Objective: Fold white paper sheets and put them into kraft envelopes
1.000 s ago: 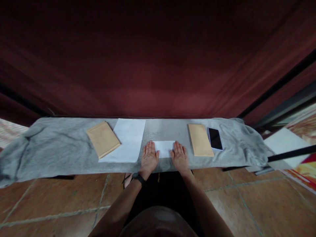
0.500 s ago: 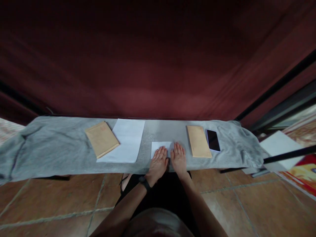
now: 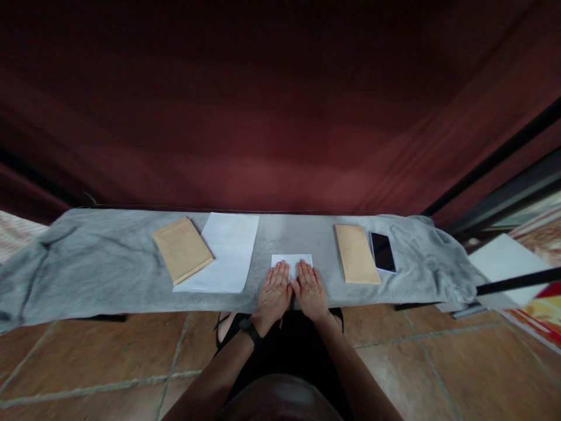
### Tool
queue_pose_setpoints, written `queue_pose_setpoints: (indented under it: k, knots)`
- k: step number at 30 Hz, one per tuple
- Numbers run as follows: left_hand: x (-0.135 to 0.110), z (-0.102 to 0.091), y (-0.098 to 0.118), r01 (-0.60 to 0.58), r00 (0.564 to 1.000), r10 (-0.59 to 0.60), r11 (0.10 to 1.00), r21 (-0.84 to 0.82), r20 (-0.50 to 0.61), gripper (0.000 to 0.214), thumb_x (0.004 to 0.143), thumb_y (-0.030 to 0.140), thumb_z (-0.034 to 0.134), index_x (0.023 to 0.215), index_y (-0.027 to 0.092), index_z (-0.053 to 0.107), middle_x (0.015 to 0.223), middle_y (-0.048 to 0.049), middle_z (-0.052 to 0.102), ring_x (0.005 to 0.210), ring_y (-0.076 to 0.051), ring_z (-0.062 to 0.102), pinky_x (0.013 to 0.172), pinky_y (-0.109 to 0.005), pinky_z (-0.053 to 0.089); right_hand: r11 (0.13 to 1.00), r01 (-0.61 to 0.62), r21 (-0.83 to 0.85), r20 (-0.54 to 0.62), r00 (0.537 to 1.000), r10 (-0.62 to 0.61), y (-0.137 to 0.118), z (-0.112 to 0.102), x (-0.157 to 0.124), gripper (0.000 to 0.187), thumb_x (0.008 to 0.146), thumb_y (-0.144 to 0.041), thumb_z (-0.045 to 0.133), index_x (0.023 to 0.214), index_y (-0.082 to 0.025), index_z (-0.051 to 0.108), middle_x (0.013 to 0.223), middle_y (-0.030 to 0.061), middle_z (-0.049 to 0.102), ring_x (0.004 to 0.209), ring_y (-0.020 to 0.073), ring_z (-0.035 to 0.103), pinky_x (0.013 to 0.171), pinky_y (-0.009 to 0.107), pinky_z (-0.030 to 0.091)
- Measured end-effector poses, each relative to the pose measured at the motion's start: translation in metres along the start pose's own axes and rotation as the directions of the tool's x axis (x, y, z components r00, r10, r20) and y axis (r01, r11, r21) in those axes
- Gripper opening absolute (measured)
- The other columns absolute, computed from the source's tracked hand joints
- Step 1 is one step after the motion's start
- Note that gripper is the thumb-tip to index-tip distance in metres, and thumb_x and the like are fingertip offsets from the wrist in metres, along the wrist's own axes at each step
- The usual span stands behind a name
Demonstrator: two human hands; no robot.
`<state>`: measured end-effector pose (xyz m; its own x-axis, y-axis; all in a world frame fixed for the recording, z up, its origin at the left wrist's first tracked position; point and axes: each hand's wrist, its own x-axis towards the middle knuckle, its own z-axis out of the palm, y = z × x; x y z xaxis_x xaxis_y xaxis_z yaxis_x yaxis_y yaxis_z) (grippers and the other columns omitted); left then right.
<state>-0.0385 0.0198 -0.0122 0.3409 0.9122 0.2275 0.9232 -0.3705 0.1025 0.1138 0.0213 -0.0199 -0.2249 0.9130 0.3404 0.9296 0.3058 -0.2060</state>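
A small white piece of paper (image 3: 292, 258), seemingly folded, lies on the grey cloth near the front edge. My left hand (image 3: 274, 292) presses flat on its left part, fingers stretched forward. On its right part my right hand (image 3: 310, 290) also lies flat, with the thumbs close together. Both hands are open and grip nothing; they cover most of the paper's near side. To the left, larger white sheets (image 3: 232, 248) lie flat, partly under a brown envelope (image 3: 183, 250). Another brown envelope (image 3: 357, 254) rests to the right of my right hand.
A phone (image 3: 383, 252) with a dark screen lies beside the right envelope. Grey cloth (image 3: 109, 263) covers the narrow table. A dark red curtain (image 3: 280, 146) hangs behind it. Black metal bars (image 3: 517, 282) stand at the right, and tiled floor (image 3: 385, 362) shows below.
My right hand has moved left onto the paper, closer to my left hand. My left hand has shifted slightly left and toward me. The view has shifted a little.
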Motion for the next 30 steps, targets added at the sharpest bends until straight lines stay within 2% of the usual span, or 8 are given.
queue_pose_setpoints:
  k: [6, 16, 19, 22, 25, 30]
  knots:
    - [-0.004, -0.003, -0.014, 0.072, 0.997, -0.072, 0.997, 0.015, -0.013, 0.058, 0.102, 0.032, 0.034, 0.152, 0.004, 0.037, 0.158, -0.0180, 0.037, 0.151, -0.025, 0.028, 0.124, -0.046, 0.026, 0.999, -0.024, -0.028, -0.014, 1.000, 0.023, 0.010, 0.006, -0.006, 0.058, 0.105, -0.041, 0.038, 0.154, -0.010, 0.037, 0.156, 0.0157, 0.043, 0.145, 0.0281, 0.041, 0.119, 0.047, 0.030]
    - [-0.004, -0.005, -0.021, 0.163, 0.985, -0.162, 0.987, 0.006, -0.052, 0.059, 0.101, 0.030, 0.034, 0.154, 0.006, 0.034, 0.156, -0.0189, 0.041, 0.149, -0.029, 0.033, 0.122, -0.053, 0.028, 0.998, -0.037, -0.055, -0.048, 0.998, 0.035, 0.029, 0.003, -0.019, 0.059, 0.105, -0.041, 0.036, 0.154, -0.008, 0.037, 0.152, 0.0198, 0.047, 0.142, 0.0304, 0.045, 0.118, 0.050, 0.030]
    - [0.003, -0.005, -0.012, 0.179, 0.980, -0.179, 0.984, -0.008, -0.084, 0.057, 0.100, 0.027, 0.035, 0.153, 0.005, 0.035, 0.158, -0.0192, 0.038, 0.150, -0.029, 0.031, 0.122, -0.053, 0.027, 0.998, -0.038, -0.057, -0.061, 0.998, 0.035, 0.029, 0.004, -0.019, 0.058, 0.105, -0.041, 0.036, 0.154, -0.009, 0.038, 0.152, 0.0189, 0.048, 0.140, 0.0307, 0.046, 0.117, 0.051, 0.030]
    - [0.015, -0.004, 0.004, 0.060, 0.997, -0.063, 0.996, -0.063, -0.050, 0.054, 0.102, 0.028, 0.032, 0.152, 0.008, 0.038, 0.159, -0.0151, 0.038, 0.150, -0.025, 0.031, 0.123, -0.047, 0.030, 0.998, -0.047, -0.051, -0.068, 0.997, 0.044, 0.028, 0.003, -0.018, 0.057, 0.105, -0.040, 0.035, 0.153, -0.009, 0.039, 0.151, 0.0182, 0.050, 0.140, 0.0301, 0.047, 0.117, 0.050, 0.029]
    - [0.026, 0.000, 0.020, -0.027, 1.000, 0.027, 0.994, -0.104, -0.001, 0.054, 0.104, 0.034, 0.030, 0.151, 0.008, 0.039, 0.158, -0.0148, 0.041, 0.149, -0.025, 0.034, 0.122, -0.046, 0.031, 0.998, -0.047, -0.050, -0.059, 0.997, 0.044, 0.027, 0.003, -0.019, 0.055, 0.105, -0.034, 0.035, 0.152, -0.008, 0.040, 0.152, 0.0181, 0.049, 0.142, 0.0290, 0.044, 0.119, 0.049, 0.027]
    - [0.038, 0.007, 0.028, 0.008, 0.999, -0.005, 0.996, -0.092, 0.036, 0.061, 0.103, 0.045, 0.034, 0.153, 0.009, 0.037, 0.160, -0.0151, 0.037, 0.151, -0.025, 0.028, 0.124, -0.047, 0.025, 0.998, -0.046, -0.053, -0.061, 0.997, 0.042, 0.028, 0.003, -0.019, 0.052, 0.103, -0.028, 0.036, 0.150, -0.007, 0.043, 0.152, 0.0173, 0.049, 0.143, 0.0277, 0.042, 0.120, 0.048, 0.026]
